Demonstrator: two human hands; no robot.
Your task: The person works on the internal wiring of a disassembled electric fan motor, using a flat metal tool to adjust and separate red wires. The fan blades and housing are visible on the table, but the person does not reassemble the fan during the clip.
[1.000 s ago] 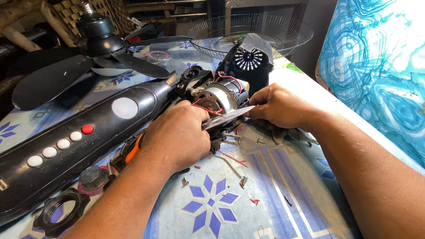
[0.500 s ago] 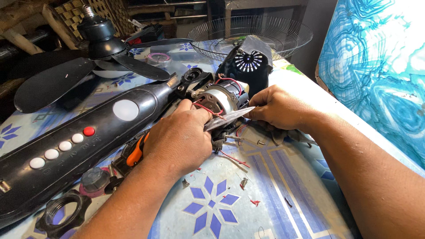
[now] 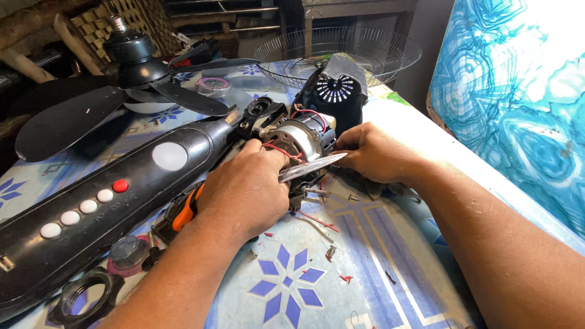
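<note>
A fan motor [image 3: 298,137] with red wires lies bared at the end of a long black fan body [image 3: 122,183] with white buttons and one red button. My left hand [image 3: 244,189] is closed around a knife [image 3: 314,166]; its blade points right, just under the motor. My right hand [image 3: 378,152] grips the motor's right side, fingertips by the blade tip. A black vented motor cover [image 3: 335,91] stands just behind the motor.
An orange-handled tool [image 3: 186,207] lies under my left wrist. Black fan blades [image 3: 67,122], a wire fan guard [image 3: 341,55], a black ring nut [image 3: 85,298], screws and red wire scraps [image 3: 317,220] lie on the patterned tablecloth [image 3: 286,286]. A blue panel [image 3: 518,97] stands right.
My left hand has shifted slightly up toward the motor with the knife. My right hand stays at the motor.
</note>
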